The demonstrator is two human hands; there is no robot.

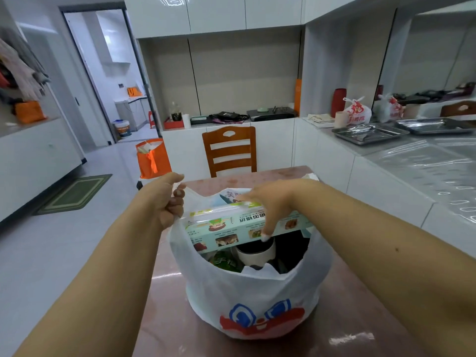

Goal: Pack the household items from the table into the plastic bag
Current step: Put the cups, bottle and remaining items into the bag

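A white plastic bag [252, 295] with a red and blue print stands on the pink table [164, 318]. My left hand [167, 202] grips the bag's left handle and holds it up. A long light-green foil box [226, 230] lies across the bag's mouth, and my right hand [270, 204] holds it from above, fingers over its front face. Inside the bag, under the box, sit a white cup [257, 253] with a dark inside and a green packet [224, 262].
A wooden chair [229, 150] stands at the table's far side. An orange bag [153, 158] sits on the floor to the left. A white counter on the right carries metal trays [371, 132] and a tied plastic bag [358, 112].
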